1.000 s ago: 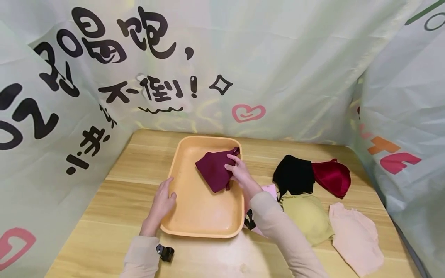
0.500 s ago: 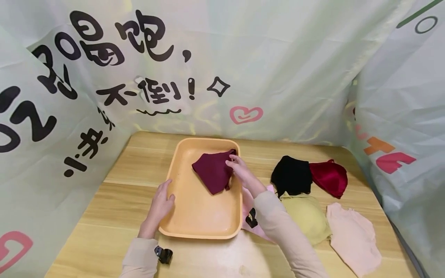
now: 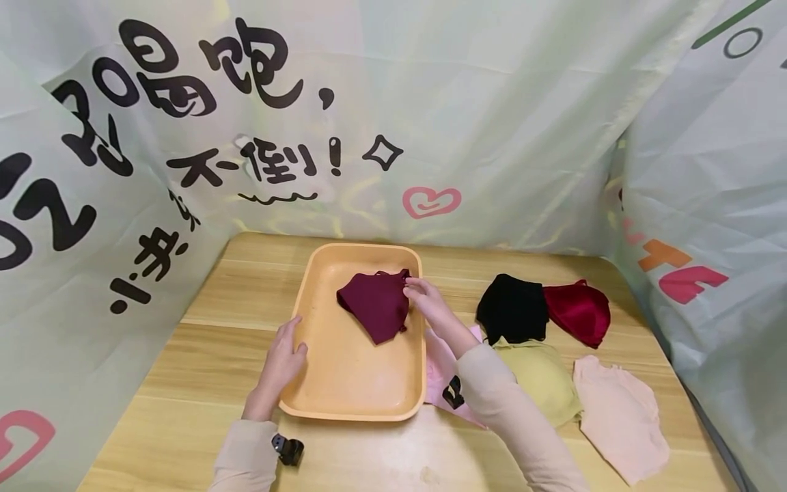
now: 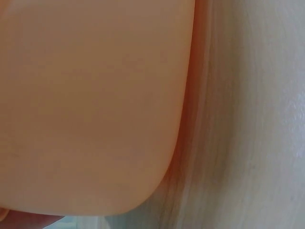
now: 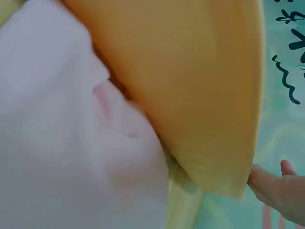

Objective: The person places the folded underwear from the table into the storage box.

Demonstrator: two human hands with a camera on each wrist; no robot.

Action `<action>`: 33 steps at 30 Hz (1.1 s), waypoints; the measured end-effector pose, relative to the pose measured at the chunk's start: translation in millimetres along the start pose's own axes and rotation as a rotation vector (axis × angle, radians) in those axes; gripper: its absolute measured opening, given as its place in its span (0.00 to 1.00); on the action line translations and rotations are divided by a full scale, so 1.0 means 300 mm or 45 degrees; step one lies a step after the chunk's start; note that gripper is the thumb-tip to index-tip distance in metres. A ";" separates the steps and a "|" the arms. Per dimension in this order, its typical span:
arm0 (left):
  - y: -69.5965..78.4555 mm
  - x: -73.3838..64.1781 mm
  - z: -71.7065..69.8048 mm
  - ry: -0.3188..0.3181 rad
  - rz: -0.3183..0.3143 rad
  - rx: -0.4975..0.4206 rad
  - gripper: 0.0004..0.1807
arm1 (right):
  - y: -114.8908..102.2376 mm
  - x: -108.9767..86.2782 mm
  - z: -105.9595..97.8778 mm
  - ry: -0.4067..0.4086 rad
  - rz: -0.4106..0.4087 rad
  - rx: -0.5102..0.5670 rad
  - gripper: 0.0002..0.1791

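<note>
Wood-grain desk [image 3: 203, 342], smooth rounded orange tray [image 3: 353, 383], folded maroon cloth [image 3: 376, 306] inside, left hand [image 3: 283, 359] and right hand [image 3: 435, 309] apart, relaxed at opposite rims.

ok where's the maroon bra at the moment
In the head view, the maroon bra lies inside the orange tray, toward its far right corner, immediately left of the person's right hand.
</note>
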State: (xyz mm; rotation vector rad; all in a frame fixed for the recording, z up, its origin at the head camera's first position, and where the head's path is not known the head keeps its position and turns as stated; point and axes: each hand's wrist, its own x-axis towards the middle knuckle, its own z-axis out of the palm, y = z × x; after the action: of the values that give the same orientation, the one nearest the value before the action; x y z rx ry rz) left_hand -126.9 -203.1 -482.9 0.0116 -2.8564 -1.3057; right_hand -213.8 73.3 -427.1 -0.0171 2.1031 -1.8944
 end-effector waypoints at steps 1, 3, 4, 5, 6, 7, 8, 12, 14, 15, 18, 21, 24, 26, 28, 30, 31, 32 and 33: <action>0.000 0.000 0.001 0.002 -0.003 0.000 0.31 | 0.002 -0.008 -0.005 -0.006 -0.001 0.010 0.25; 0.001 0.000 0.000 0.008 -0.004 0.000 0.31 | 0.008 -0.024 -0.014 -0.021 0.000 0.028 0.25; 0.001 0.000 0.000 0.012 -0.001 0.005 0.31 | 0.012 -0.032 -0.020 -0.027 -0.001 0.035 0.25; 0.002 0.001 -0.001 0.015 0.001 0.006 0.31 | 0.016 -0.040 -0.025 -0.031 -0.002 0.043 0.25; 0.004 0.001 -0.001 0.015 0.002 0.008 0.31 | 0.021 -0.047 -0.030 -0.034 0.000 0.063 0.26; 0.005 0.001 -0.001 0.016 0.004 0.008 0.31 | 0.026 -0.055 -0.034 -0.033 0.001 0.079 0.26; 0.006 0.001 -0.002 0.013 0.005 0.008 0.31 | 0.031 -0.060 -0.038 -0.030 0.000 0.087 0.26; 0.008 0.001 -0.003 0.000 0.006 0.002 0.31 | 0.055 -0.079 -0.052 -0.011 0.001 0.095 0.26; 0.008 0.000 -0.003 -0.004 0.009 -0.007 0.31 | 0.065 -0.088 -0.055 -0.004 -0.006 0.105 0.27; 0.008 -0.001 -0.003 -0.004 0.011 -0.009 0.31 | 0.070 -0.092 -0.056 -0.002 -0.011 0.116 0.27; 0.007 -0.003 -0.002 0.000 0.014 -0.011 0.31 | 0.084 -0.105 -0.059 0.008 -0.026 0.150 0.27; 0.006 -0.003 -0.003 0.003 0.012 -0.007 0.31 | 0.095 -0.117 -0.063 0.029 -0.026 0.179 0.26; 0.004 -0.003 -0.003 -0.001 0.017 -0.008 0.31 | 0.105 -0.127 -0.069 0.051 -0.019 0.208 0.26; 0.002 -0.004 -0.004 -0.010 0.027 -0.008 0.31 | 0.111 -0.135 -0.075 0.063 -0.025 0.208 0.26; 0.001 -0.003 -0.003 -0.016 0.033 -0.007 0.31 | 0.115 -0.142 -0.082 0.074 -0.021 0.213 0.25; 0.001 -0.003 -0.003 -0.019 0.039 -0.003 0.31 | 0.118 -0.149 -0.090 0.085 -0.015 0.222 0.25; 0.001 -0.003 -0.003 -0.018 0.037 -0.004 0.31 | 0.121 -0.151 -0.095 0.086 -0.015 0.225 0.25; 0.001 -0.002 -0.002 -0.017 0.037 -0.005 0.31 | 0.124 -0.153 -0.100 0.089 -0.010 0.232 0.25; 0.001 -0.002 -0.002 -0.016 0.037 -0.004 0.31 | 0.126 -0.156 -0.105 0.088 -0.009 0.236 0.26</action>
State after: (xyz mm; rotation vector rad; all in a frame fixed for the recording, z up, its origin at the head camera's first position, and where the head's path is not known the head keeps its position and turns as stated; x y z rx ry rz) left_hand -126.3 -203.3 -482.2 -0.0380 -2.8536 -1.3103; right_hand -169.4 118.7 -451.2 0.0828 1.9628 -2.1152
